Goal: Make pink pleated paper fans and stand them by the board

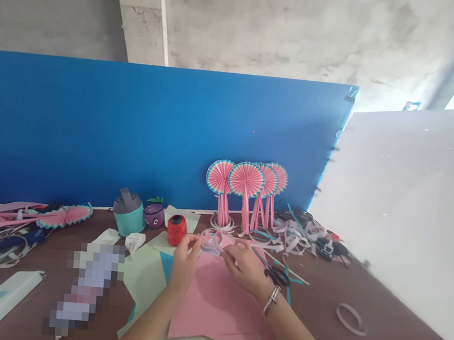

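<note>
Nearest to us, sheets of pink paper [216,305] lie on the brown table [375,328], overlapping pale green paper [143,278]. Above them we note both hands at work. The left hand [183,263] pinches one end of a roll of clear tape [210,240] between thumb and fingertips; the right hand [245,266], a bracelet [270,301] at its wrist, pinches the other side, fingers curled. The tape is held just above the pink paper, near the table's middle.

Just right of the right hand lie black scissors [277,275]. A loose tape ring [351,318] sits apart on bare table further right. At the left edge we record a white flat object [1,291] and a blurred patch we cannot identify.

Beyond the hands stand a red spool of thread [177,229], a small purple pot [154,215] and a teal lidded container [129,213]; both are closed and their contents cannot be seen. A pile of paper strips [296,238] lies to the right, and a pink fan [64,215] lies flat at left.

Four pink pleated rosettes [245,181] with streamers lean against the blue partition [135,131]. A white panel [405,205] stands to the right, bare concrete [281,27] above.
</note>
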### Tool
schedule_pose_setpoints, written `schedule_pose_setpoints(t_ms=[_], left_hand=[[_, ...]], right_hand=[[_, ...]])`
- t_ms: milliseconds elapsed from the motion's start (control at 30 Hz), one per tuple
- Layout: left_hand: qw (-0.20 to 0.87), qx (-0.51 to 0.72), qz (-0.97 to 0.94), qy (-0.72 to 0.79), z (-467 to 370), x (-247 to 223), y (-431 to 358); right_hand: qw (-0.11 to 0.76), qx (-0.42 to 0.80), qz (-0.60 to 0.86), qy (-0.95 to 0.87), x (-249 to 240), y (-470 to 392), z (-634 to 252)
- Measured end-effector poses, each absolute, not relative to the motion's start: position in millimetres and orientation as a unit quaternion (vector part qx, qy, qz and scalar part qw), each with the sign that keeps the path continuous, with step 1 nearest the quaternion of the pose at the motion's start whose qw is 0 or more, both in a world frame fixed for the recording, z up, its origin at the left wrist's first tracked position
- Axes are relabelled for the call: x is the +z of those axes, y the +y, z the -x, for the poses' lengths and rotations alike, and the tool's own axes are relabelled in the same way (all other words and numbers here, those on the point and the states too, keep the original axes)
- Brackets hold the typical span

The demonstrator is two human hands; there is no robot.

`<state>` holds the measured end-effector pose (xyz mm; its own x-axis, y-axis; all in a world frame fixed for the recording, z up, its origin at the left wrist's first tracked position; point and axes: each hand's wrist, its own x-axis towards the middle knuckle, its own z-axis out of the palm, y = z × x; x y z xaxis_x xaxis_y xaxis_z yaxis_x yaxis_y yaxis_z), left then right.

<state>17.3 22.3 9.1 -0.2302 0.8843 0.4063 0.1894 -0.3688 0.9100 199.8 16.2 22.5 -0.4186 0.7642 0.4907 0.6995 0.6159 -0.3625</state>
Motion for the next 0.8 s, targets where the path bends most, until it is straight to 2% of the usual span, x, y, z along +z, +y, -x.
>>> schedule_pose_setpoints(t_ms=[200, 500, 800], left_hand=[[0.285, 0.639, -0.504, 0.507, 1.0, 10.0, 34.6], [0.307, 0.652, -0.493, 0.488, 0.0, 9.0, 34.1], [0.301, 0.666, -0.467, 0.497, 2.2, 10.5, 34.1]], right_hand=[[0.357, 0.081, 0.458, -0.81, 24.6, 22.4, -210.0], [0.371, 0.073, 0.481, -0.791, 18.0, 28.8, -216.9], [0.349, 0.051, 0.476, -0.806, 18.5, 29.1, -219.1]])
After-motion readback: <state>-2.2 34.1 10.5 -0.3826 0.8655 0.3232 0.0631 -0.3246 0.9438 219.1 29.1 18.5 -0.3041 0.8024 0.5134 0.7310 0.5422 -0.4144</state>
